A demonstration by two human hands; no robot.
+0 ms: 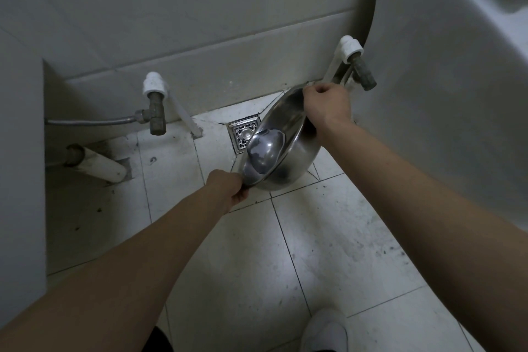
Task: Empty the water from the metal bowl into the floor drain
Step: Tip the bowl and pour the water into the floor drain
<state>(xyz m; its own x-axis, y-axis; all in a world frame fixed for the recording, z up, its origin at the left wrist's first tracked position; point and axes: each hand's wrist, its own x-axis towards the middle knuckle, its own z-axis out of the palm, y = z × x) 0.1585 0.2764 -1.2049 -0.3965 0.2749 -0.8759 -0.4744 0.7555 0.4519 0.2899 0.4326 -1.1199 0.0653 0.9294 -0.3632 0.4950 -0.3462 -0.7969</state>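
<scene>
A shiny metal bowl (278,148) hangs tilted steeply on its side above the tiled floor, its open face turned left toward the square metal floor drain (243,133). The bowl's lower rim overlaps the drain's right part. My left hand (230,187) grips the bowl's near, lower rim. My right hand (325,107) grips the far, upper rim. Reflections fill the bowl's inside; I cannot tell whether water is in it.
A brass valve (155,111) with a braided hose and white pipes juts from the tiled wall at left. Another valve (361,70) sits by a large white basin (445,94) on the right. A white shoe (325,331) stands on the grimy tiles below.
</scene>
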